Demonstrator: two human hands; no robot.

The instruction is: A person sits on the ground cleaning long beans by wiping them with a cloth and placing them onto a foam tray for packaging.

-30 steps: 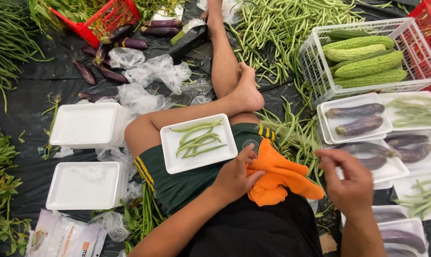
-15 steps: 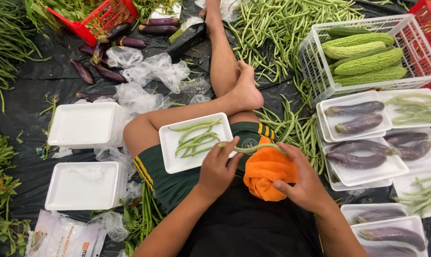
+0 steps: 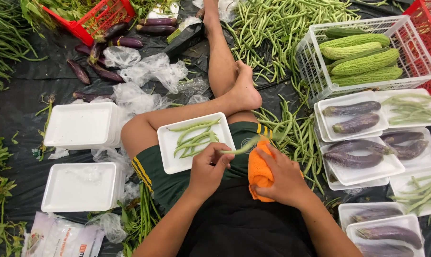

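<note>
A white foam tray [image 3: 173, 161] with several green beans rests on my left thigh. My left hand [image 3: 207, 169] pinches one end of a long green bean [image 3: 247, 145] just beside the tray's right edge. My right hand [image 3: 283, 177] presses an orange cloth [image 3: 257, 166] around the bean's other part, over my lap. I sit cross-legged in green shorts, my bare foot [image 3: 246, 88] above the tray.
Stacks of empty white foam trays [image 3: 82, 124] lie at left. Packed trays of eggplants [image 3: 351, 116] and beans sit at right, below a white basket of bitter gourds [image 3: 363, 54]. Loose green beans [image 3: 272, 24] are heaped at top, and a red basket [image 3: 99, 16] with eggplants is at upper left.
My right hand came in from the right onto the orange cloth. Both hands now work one green bean, which is drawn out between the cloth and my left hand.
</note>
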